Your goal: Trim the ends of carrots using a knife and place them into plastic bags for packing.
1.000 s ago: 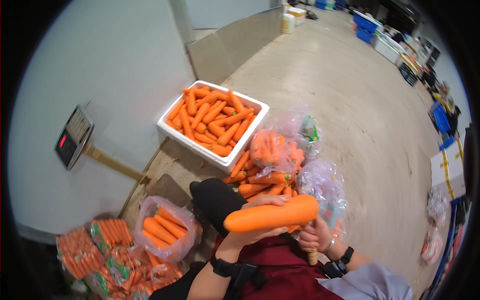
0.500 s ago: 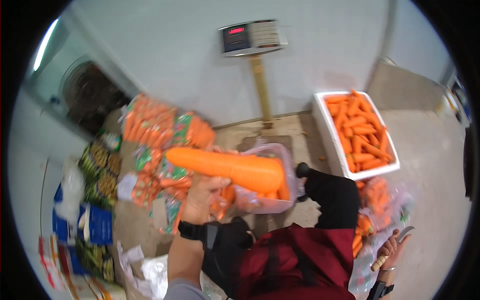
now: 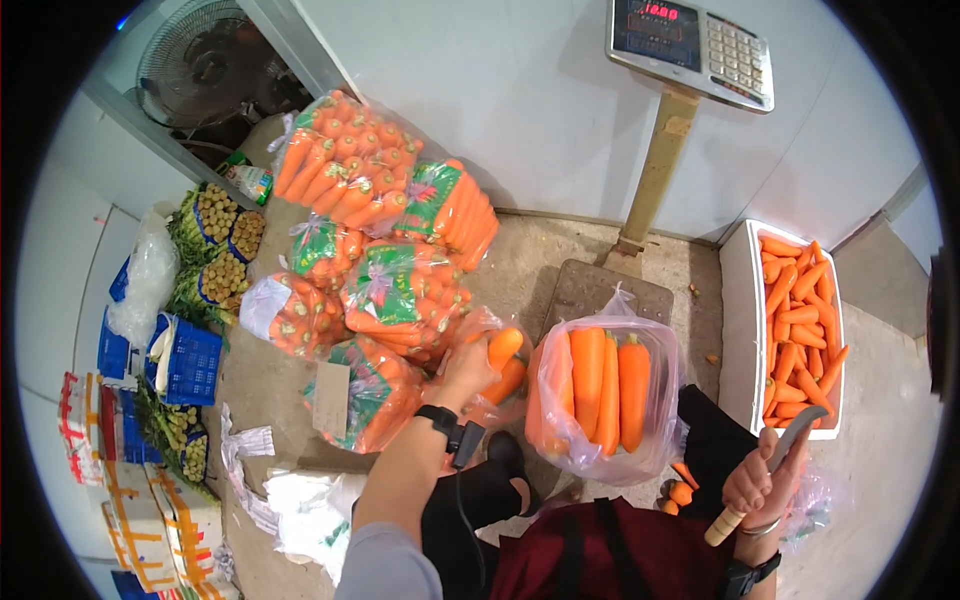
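My left hand [image 3: 470, 371] is closed around a carrot [image 3: 505, 348], whose rounded end sticks out past the fingers. It is just above an open plastic bag [image 3: 500, 411] with carrots in it. My right hand [image 3: 757, 480] grips a knife [image 3: 797, 436] with a curved blade and a pale wooden handle, blade pointing up and away. Between the hands, a basket lined with clear pinkish plastic [image 3: 655, 440] holds several large carrots [image 3: 587, 375] lying side by side, in front of the scale's platform [image 3: 600, 295].
Filled carrot bags [image 3: 345, 165] are heaped at left. A white foam box of carrots [image 3: 738, 330] stands at right. The scale's display [image 3: 690, 45] rises on a post by the wall. Blue crates [image 3: 190, 360], vegetable bundles and taped boxes [image 3: 140, 520] line the left wall. Carrot pieces [image 3: 679, 492] lie near my leg.
My left hand has moved from holding a large carrot up close to the view to low beside the carrot bag. The knife hand has come inward and up. The whole view has shifted.
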The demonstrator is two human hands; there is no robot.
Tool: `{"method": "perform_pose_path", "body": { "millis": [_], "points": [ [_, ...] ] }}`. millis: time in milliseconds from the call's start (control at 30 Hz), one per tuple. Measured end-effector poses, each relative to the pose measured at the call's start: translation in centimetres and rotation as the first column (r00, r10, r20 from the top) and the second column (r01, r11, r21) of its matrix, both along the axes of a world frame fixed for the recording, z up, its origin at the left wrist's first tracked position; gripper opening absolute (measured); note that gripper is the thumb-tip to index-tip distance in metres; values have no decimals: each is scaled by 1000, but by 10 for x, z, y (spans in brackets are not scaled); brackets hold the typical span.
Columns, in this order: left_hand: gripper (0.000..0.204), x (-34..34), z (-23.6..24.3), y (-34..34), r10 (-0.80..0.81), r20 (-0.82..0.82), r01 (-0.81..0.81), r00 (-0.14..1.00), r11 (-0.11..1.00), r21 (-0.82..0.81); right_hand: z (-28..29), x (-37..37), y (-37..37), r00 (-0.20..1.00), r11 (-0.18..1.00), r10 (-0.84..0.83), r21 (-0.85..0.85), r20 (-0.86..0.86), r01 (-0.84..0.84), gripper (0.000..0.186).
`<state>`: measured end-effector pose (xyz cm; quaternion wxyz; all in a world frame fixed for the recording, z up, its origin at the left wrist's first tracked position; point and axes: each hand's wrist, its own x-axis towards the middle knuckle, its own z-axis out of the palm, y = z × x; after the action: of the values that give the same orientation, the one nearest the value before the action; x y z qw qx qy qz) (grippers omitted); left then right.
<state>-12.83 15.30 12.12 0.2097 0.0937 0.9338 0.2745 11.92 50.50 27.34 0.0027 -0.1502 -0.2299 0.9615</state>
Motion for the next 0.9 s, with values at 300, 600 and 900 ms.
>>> {"method": "perform_pose_path", "body": {
  "millis": [300,600,900],
  "points": [
    [25,7,-145,-40,291,64,-192,955,765,-615,-28,-45,-12,987,987,33,152,155,-56,75],
    [29,-19,28,54,-362,538,536,761,819,-206,-26,-42,-6,987,995,-26,94,160,11,76],
    [50,9,8,175,-397,-299,210,868,838,-503,-22,-19,1,1000,1000,4,-20,10,-3,77]
  ]
}}
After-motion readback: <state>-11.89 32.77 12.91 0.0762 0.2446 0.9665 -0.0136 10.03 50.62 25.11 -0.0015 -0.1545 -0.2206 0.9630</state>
